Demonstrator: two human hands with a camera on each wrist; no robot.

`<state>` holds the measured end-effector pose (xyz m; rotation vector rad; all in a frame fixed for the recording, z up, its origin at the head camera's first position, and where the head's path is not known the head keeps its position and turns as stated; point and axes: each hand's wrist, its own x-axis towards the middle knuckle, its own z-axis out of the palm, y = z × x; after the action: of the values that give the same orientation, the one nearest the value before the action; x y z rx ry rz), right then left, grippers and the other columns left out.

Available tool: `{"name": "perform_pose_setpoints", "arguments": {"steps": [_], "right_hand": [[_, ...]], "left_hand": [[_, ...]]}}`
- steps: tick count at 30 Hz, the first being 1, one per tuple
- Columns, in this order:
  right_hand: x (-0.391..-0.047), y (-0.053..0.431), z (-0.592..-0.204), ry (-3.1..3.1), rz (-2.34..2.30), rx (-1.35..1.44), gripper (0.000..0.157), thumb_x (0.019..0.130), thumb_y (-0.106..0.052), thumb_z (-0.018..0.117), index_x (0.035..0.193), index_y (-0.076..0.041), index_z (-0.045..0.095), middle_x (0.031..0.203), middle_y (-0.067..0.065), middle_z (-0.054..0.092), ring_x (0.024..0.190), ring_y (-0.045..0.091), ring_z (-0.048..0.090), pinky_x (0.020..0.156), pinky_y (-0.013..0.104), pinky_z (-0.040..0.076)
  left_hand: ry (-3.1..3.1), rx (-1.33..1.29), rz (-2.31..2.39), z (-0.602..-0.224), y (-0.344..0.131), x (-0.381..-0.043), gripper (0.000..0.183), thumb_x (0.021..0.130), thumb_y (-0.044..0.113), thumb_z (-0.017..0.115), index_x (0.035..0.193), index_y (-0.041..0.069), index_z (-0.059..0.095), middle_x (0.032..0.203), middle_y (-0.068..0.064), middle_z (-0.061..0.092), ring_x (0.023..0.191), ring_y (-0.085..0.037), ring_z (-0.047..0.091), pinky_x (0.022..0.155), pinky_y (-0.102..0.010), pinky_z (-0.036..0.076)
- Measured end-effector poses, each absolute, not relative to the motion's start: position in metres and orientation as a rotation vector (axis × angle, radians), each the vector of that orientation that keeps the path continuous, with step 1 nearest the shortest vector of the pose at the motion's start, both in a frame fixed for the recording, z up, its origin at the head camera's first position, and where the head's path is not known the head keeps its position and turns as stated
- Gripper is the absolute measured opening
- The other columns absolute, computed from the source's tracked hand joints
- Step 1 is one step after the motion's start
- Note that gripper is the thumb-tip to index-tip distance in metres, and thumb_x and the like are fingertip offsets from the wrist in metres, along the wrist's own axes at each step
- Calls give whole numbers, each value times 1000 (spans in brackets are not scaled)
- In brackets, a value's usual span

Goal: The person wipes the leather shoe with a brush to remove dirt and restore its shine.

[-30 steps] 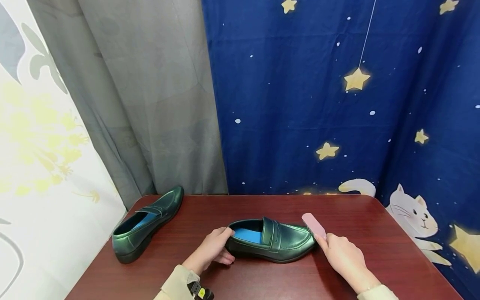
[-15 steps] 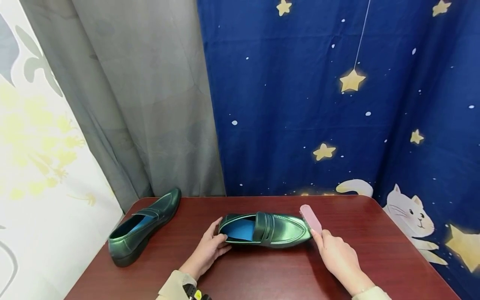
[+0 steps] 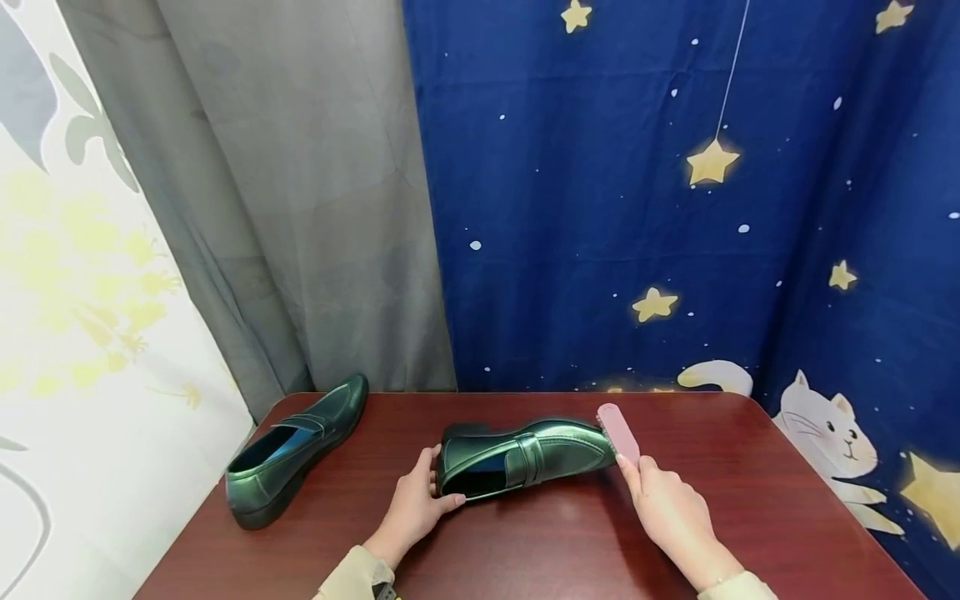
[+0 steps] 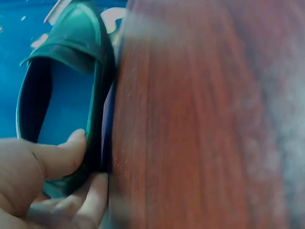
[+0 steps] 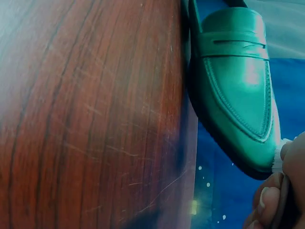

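Head view: fingers of the left hand (image 3: 414, 498) curl round the heel of the green shoe (image 3: 566, 454), tilted over the table (image 3: 540, 550); those of the right hand (image 3: 667, 507) pinch the pink brush (image 3: 618, 430) at its toe. Brushing seems in hand; the next stroke likely needs a steady heel

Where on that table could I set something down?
Bare tabletop shows right of the right hand, between the left hand and the far-left shoe, and, nearer, between both hands. Crowded: mid-table, where the left hand grips a tilted shoe and the right holds a pink brush at its toe.
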<state>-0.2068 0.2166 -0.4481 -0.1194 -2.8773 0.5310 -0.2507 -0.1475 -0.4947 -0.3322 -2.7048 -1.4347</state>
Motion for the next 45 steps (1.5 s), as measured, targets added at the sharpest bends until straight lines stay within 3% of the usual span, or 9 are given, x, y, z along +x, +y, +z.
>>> {"name": "perform_pose_setpoints", "arguments": {"steps": [5, 10, 14, 19, 28, 33, 37, 40, 45], "right_hand": [[-206, 216, -447, -2912, 547, -149, 59, 105, -59, 34, 87, -8, 56, 68, 12, 62, 64, 33, 65, 51, 48, 45], [-205, 215, -444, -2912, 553, -133, 58, 106, -57, 35, 88, -6, 57, 71, 13, 63, 66, 34, 65, 52, 49, 45], [-204, 213, -444, -2912, 557, -128, 57, 106, -56, 36, 87, -6, 57, 71, 14, 63, 65, 34, 65, 51, 48, 44], [-203, 212, -445, -2935, 565, -135, 56, 106, -55, 36, 87, -6, 57, 70, 12, 61, 64, 31, 64, 52, 47, 44], [-202, 217, -438, -2880, 596, -157, 53, 106, -52, 39, 86, -5, 55, 68, 13, 60, 64, 34, 64, 53, 48, 45], [-202, 222, -440, -2894, 611, -172, 55, 107, -52, 37, 87, -4, 56, 71, 16, 62, 66, 35, 64, 54, 50, 46], [-203, 222, -443, -2930, 615, -189, 55, 107, -51, 37, 89, -4, 58, 73, 15, 63, 67, 33, 65, 55, 49, 46], [-204, 219, -444, -2936, 614, -185, 56, 107, -53, 36, 88, -5, 59, 70, 12, 61, 66, 30, 64, 54, 47, 45], [-206, 210, -442, -2937, 618, -165, 55, 107, -54, 36, 87, -8, 59, 66, 8, 58, 63, 26, 62, 52, 44, 43]], "left_hand": [[-2775, -318, -1297, -487, -150, -254, 81, 72, 24, 93, 136, 4, 47, 129, -18, 63, 92, -22, 66, 81, -40, 55], [-2795, -290, -1568, -476, -166, -263, 86, 70, 28, 94, 138, 6, 47, 144, -20, 52, 121, -37, 61, 92, -47, 55], [-2778, -416, -1804, -468, -182, -275, 102, 74, 22, 92, 155, 11, 33, 161, -22, 32, 141, -46, 42, 104, -53, 49], [-2830, -680, -1873, -471, -187, -285, 117, 77, 18, 90, 163, 10, 12, 169, -22, 10, 153, -43, 21, 115, -53, 37], [-2831, -600, -1709, -481, -166, -280, 116, 70, 23, 94, 161, 7, 24, 166, -24, 19, 128, -47, 56, 101, -48, 52], [-2802, -592, -1678, -482, -155, -275, 115, 69, 23, 95, 159, 5, 27, 164, -27, 24, 134, -46, 51, 99, -46, 53], [-2809, -671, -1647, -481, -152, -274, 121, 68, 23, 96, 161, 3, 20, 165, -30, 16, 146, -44, 34, 105, -47, 49], [-2839, -737, -1593, -481, -152, -273, 127, 67, 24, 96, 161, 2, 14, 166, -29, 10, 149, -42, 31, 108, -46, 46], [-2851, -727, -1573, -483, -154, -273, 127, 67, 24, 96, 161, 2, 14, 164, -33, 9, 137, -43, 49, 102, -44, 51]]}}
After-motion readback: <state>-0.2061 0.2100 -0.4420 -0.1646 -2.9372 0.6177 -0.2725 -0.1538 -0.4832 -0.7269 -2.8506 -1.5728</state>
